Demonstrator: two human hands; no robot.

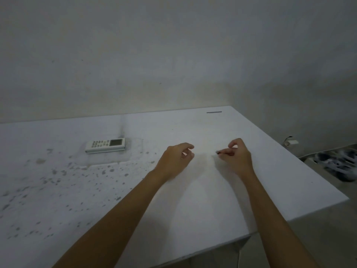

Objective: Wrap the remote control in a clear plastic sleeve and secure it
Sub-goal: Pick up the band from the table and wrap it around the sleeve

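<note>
A white remote control with a grey screen lies flat at the far left of the white table. It rests on a faint clear plastic sheet that reaches out to its right and front. Both hands hover over the table's middle, well right of the remote. My left hand has its fingers loosely curled and apart, with nothing visible in it. My right hand pinches thumb and fingers together on a small dark tip, too small to identify.
Grey specks stain the table's left half. A short grey strip lies near the far edge. The table ends at the right and at the front corner. Shoes and a small white object sit on the floor to the right.
</note>
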